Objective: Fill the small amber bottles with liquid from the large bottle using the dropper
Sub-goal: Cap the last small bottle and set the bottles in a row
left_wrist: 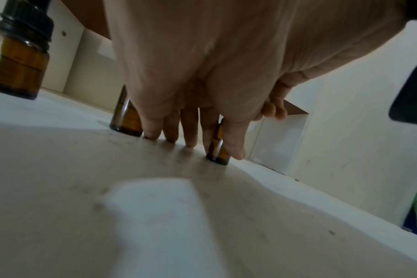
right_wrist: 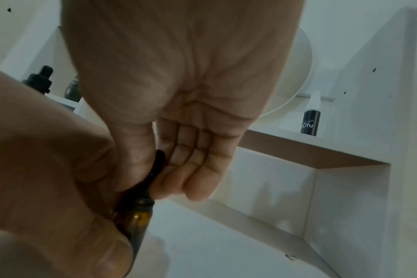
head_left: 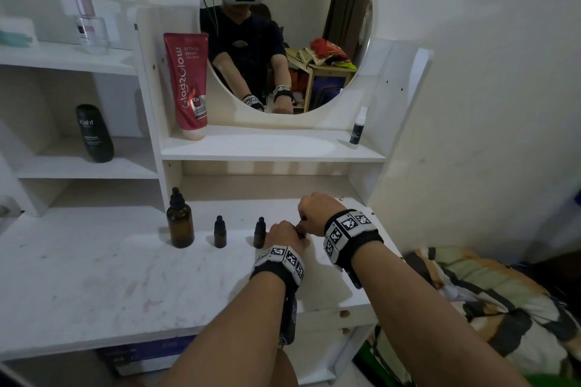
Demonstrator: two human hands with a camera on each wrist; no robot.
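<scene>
Gripping small amber bottle (left_wrist: pixel 218 148), left hand (left_wrist: pixel 202 79); right hand (right_wrist: pixel 179 94) fingers (right_wrist: pixel 191 169) pinching its cap (right_wrist: pixel 155 169).

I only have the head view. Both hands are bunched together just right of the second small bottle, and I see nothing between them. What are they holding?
Observer: A third small amber bottle. In the left wrist view it stands on the tabletop, and the left hand pinches its sides between thumb and finger.
Operator: And the right hand?
Observer: In the right wrist view, the right hand pinches the black dropper cap on top of that bottle.
Operator: Is the cap off?
Observer: No, in the right wrist view it sits on the bottle's neck.
</scene>
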